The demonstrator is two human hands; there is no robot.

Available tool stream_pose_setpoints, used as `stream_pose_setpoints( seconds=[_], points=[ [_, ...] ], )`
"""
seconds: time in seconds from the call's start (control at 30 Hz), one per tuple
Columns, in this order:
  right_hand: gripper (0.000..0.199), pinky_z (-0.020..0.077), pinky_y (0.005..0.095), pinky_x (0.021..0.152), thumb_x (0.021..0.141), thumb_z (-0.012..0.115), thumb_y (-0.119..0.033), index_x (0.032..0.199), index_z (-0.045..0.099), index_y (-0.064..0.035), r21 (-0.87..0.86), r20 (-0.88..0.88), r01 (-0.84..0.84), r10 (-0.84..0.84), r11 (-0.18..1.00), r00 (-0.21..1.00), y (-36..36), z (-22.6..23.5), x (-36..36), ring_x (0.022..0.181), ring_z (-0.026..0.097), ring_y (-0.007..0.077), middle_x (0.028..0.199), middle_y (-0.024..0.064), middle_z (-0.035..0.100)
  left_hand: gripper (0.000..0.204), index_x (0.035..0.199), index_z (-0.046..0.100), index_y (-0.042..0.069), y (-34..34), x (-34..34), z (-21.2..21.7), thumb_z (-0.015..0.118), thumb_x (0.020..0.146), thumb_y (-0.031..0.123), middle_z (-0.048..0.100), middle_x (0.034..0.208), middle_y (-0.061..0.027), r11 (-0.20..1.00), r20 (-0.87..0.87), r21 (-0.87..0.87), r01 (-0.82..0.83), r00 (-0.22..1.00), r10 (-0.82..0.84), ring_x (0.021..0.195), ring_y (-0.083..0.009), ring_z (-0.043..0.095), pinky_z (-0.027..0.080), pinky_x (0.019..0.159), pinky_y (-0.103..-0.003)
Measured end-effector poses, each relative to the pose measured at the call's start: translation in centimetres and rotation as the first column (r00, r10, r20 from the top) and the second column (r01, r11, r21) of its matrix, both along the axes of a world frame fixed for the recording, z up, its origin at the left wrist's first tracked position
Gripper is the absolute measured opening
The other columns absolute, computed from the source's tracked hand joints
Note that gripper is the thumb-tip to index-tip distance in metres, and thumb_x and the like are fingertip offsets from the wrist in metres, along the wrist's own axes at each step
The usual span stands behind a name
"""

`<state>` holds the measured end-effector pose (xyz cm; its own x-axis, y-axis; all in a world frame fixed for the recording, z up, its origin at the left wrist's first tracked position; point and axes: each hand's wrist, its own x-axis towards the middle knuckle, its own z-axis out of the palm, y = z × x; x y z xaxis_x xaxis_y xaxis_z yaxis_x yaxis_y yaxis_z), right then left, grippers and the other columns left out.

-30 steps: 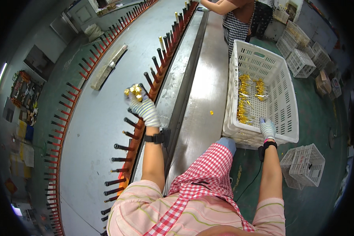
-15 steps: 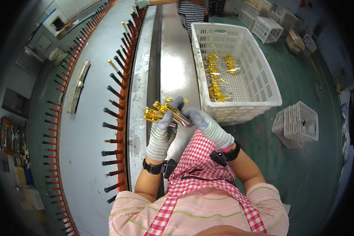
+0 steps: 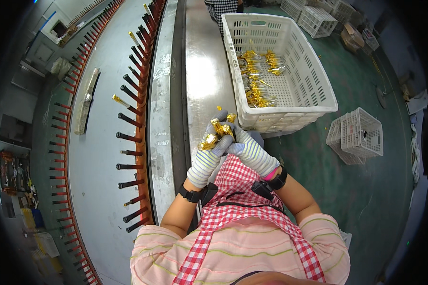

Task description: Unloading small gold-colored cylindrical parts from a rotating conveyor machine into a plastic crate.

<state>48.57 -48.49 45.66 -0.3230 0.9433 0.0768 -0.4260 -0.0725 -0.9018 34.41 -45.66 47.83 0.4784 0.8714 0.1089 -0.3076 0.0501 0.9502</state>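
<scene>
Both my hands wear grey-and-white striped gloves and are together in front of my apron. My left hand (image 3: 209, 156) is closed round a bunch of slender gold-ended metal pieces (image 3: 217, 129), whose shiny gold ends stick up past the fingers. From the other side my right hand (image 3: 245, 143) closes on the same bunch, its fingers against the pieces. The hands cover the lower parts of the bunch. A small gold piece (image 3: 219, 108) lies on the metal ledge (image 3: 205, 88) just beyond the hands.
A white plastic crate (image 3: 287, 110) at the right holds several rows of gold-and-silver pieces (image 3: 260, 97). To the left runs a rail of black-tipped pegs (image 3: 130, 135), a few carrying gold-ended pieces (image 3: 123, 101). Smaller white crates (image 3: 356, 135) stand on the green floor. Someone in checked cloth (image 3: 222, 8) is beyond.
My hands have come together and moved slightly right, and the bunch is now more upright between them. The view has shifted, and the other person's gloved hand has left the picture.
</scene>
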Motion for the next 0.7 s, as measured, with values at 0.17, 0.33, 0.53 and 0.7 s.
stream_pose_setpoints(
  seconds=[0.17,0.33,0.53,0.7],
  points=[
    [0.060,0.0373,0.0278,0.101,0.085,0.063,-0.011,0.138,0.036,-0.0067,0.076,-0.076,0.066,-0.061,0.995,0.995,-1.3,-0.2,-1.4,0.119,0.046,0.0134,0.131,0.0030,0.048,0.064,0.141,0.031,0.006,-0.6,-0.6,-2.1,0.062,0.085,0.011,0.040,0.140,-0.0128,0.975,-0.035,0.197,-0.107,0.993,0.116,0.128,-0.0232,0.040,0.035,0.105,-0.034],
    [0.057,0.0396,0.0274,0.098,0.086,0.062,-0.005,0.137,0.038,-0.0062,0.148,0.103,0.048,-0.064,0.988,0.993,-2.3,-2.0,-1.4,0.114,0.049,0.0122,0.126,0.0025,0.052,0.079,0.139,0.031,0.002,-1.2,-2.0,-0.9,0.071,0.076,0.026,0.046,0.131,-0.0231,0.860,-0.387,0.509,-0.014,0.889,0.243,0.121,-0.0370,0.046,0.038,0.102,-0.040],
    [0.039,0.0456,0.0262,0.087,0.080,0.069,-0.007,0.116,0.055,-0.0048,0.194,0.125,0.069,-0.094,0.979,0.988,-3.2,0.3,-3.2,0.097,0.056,0.0095,0.107,0.0001,0.061,0.092,0.136,0.030,-0.008,-1.7,-4.3,-1.3,0.072,0.069,0.040,0.040,0.134,-0.0318,0.874,-0.661,0.482,0.066,0.682,0.313,0.123,-0.0442,0.042,0.036,0.103,-0.043],
    [0.029,0.0467,0.0240,0.073,0.075,0.073,-0.009,0.101,0.062,-0.0043,0.025,0.342,-0.095,0.081,0.995,0.936,-2.2,-1.5,-4.7,0.082,0.054,0.0072,0.092,-0.0019,0.061,0.098,0.140,0.021,-0.009,-1.6,-7.4,-4.1,0.073,0.071,0.035,0.038,0.138,-0.0289,0.889,-0.698,0.417,0.189,0.693,0.180,0.131,-0.0340,0.037,0.029,0.108,-0.033]
  ],
)
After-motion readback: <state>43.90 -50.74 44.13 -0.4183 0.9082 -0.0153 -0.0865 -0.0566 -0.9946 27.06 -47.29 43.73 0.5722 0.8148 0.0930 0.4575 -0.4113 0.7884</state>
